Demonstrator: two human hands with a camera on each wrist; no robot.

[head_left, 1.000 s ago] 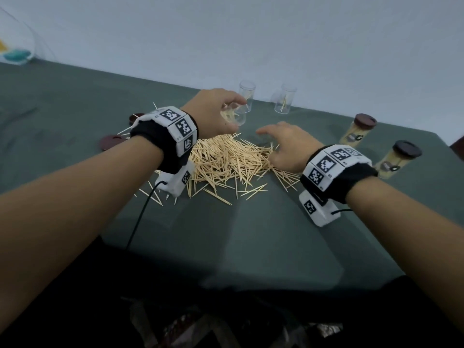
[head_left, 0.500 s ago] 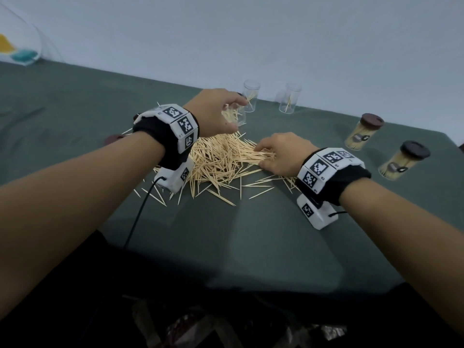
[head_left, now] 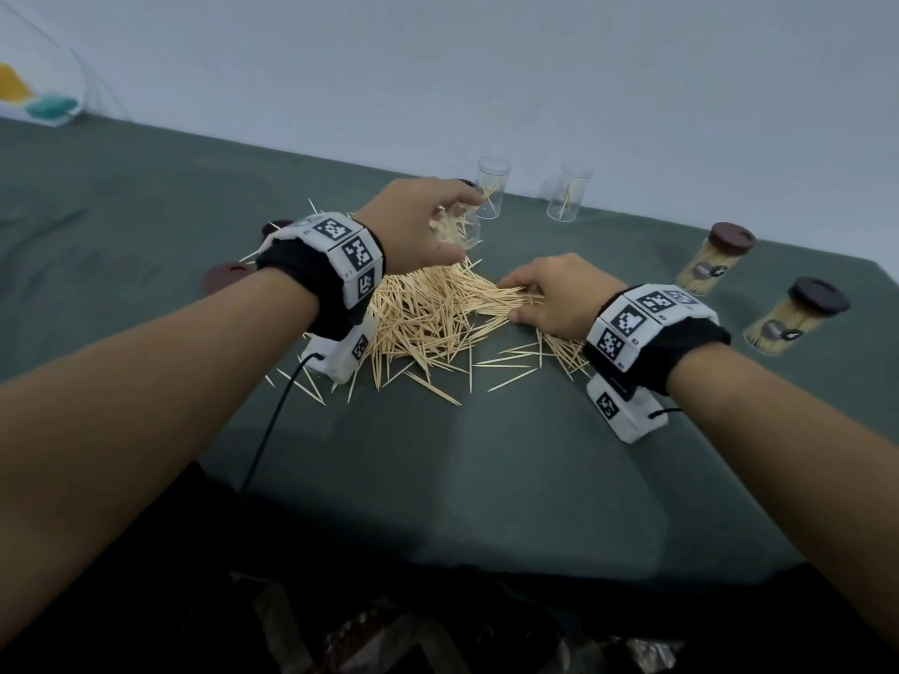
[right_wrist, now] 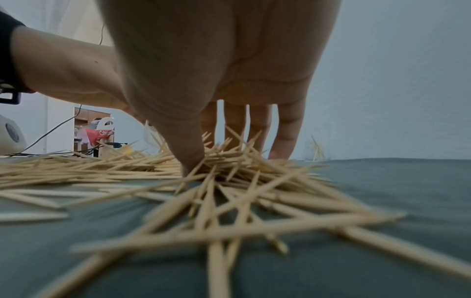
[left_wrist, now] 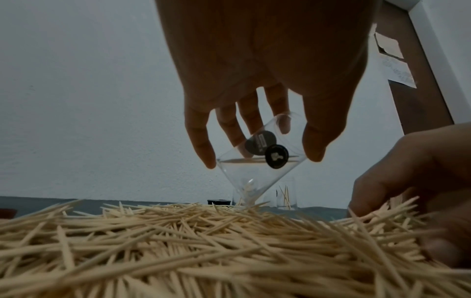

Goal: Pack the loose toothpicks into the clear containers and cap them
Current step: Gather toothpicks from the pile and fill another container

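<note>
A heap of loose toothpicks point(head_left: 428, 323) lies on the green cloth. My left hand point(head_left: 457, 221) holds a clear container point(head_left: 469, 238) tilted just above the heap's far edge; the left wrist view shows the container point(left_wrist: 244, 181) gripped between fingers and thumb point(left_wrist: 314, 155), with a few toothpicks inside. My right hand point(head_left: 513, 300) is pressed down on the heap's right side. In the right wrist view its thumb point(right_wrist: 191, 157) and fingertips pinch a bunch of toothpicks point(right_wrist: 229, 161).
Two more clear containers point(head_left: 491, 187) point(head_left: 566, 192) stand uncapped by the wall, each with a few toothpicks. Two full capped containers point(head_left: 715, 262) point(head_left: 793, 318) stand at the right. Brown caps point(head_left: 226, 277) point(head_left: 275, 228) lie left of the heap.
My right hand has come down from above the heap onto it, and its fingers have closed on toothpicks. The left hand still holds the tilted container in about the same place.
</note>
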